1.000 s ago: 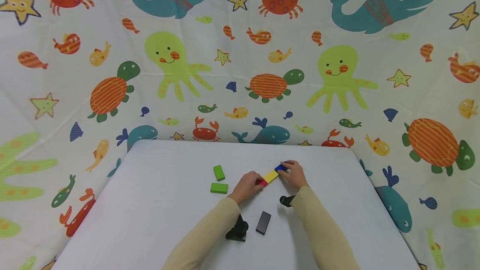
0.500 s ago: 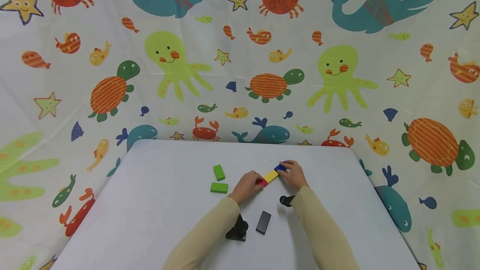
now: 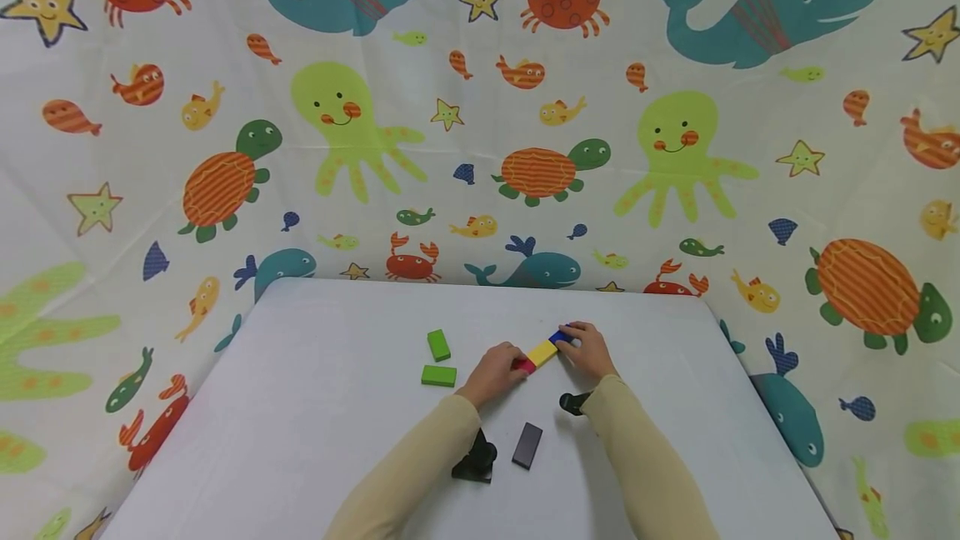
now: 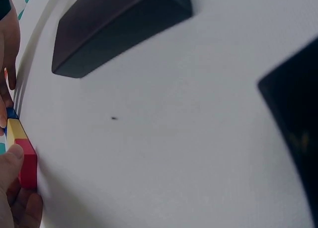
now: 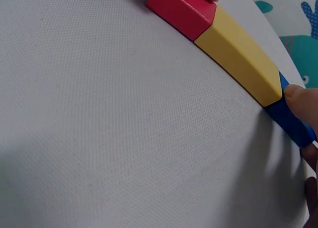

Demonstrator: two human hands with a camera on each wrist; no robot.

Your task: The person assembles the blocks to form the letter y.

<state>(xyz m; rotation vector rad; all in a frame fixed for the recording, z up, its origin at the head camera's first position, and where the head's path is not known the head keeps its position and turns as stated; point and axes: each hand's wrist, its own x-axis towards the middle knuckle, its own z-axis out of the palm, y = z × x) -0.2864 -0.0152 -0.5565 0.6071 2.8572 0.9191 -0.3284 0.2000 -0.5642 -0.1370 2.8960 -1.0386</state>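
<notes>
Three blocks lie end to end in a slanted row on the white table (image 3: 322,407): a red block (image 3: 524,366), a yellow block (image 3: 542,352) and a blue block (image 3: 559,337). My left hand (image 3: 498,370) grips the red end, its thumb (image 4: 10,163) on the red block (image 4: 27,164). My right hand (image 3: 587,350) pinches the blue end, a fingertip (image 5: 300,96) on the blue block (image 5: 292,119). The right wrist view shows the red block (image 5: 181,9) and the yellow block (image 5: 238,54) touching.
Two green blocks (image 3: 438,345) (image 3: 438,375) lie left of the hands. A dark block (image 3: 527,445) lies between my forearms, also seen as the dark block (image 4: 119,24) from the left wrist. A sea-creature cloth (image 3: 480,148) hangs behind the table.
</notes>
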